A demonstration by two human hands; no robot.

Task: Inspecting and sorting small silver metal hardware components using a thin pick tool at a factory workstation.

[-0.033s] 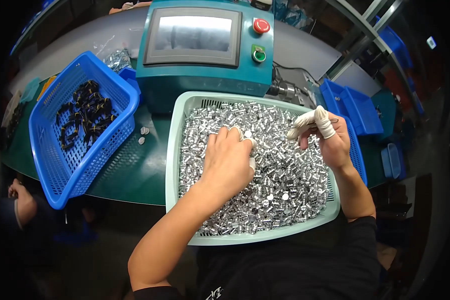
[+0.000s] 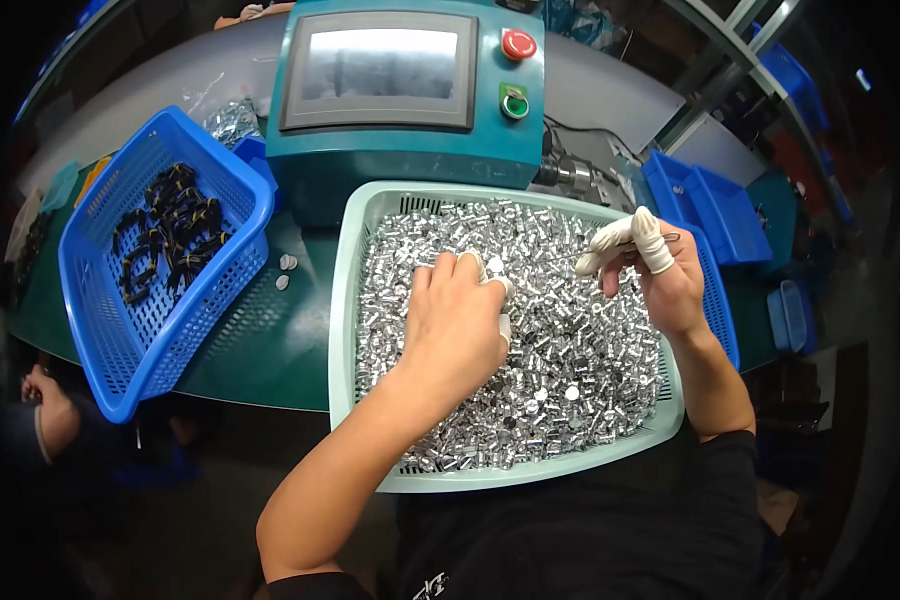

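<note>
left hand palm-down on metal parts, right hand pinching tweezers

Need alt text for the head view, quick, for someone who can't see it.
Left hand digs palm-down into small shiny metal cylinders filling a pale green tray; right hand, wearing white finger cots, hovers above them.

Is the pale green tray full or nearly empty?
Full. The pale green tray holds small silver metal parts covering its whole bottom, and the left hand rests on them.
</note>
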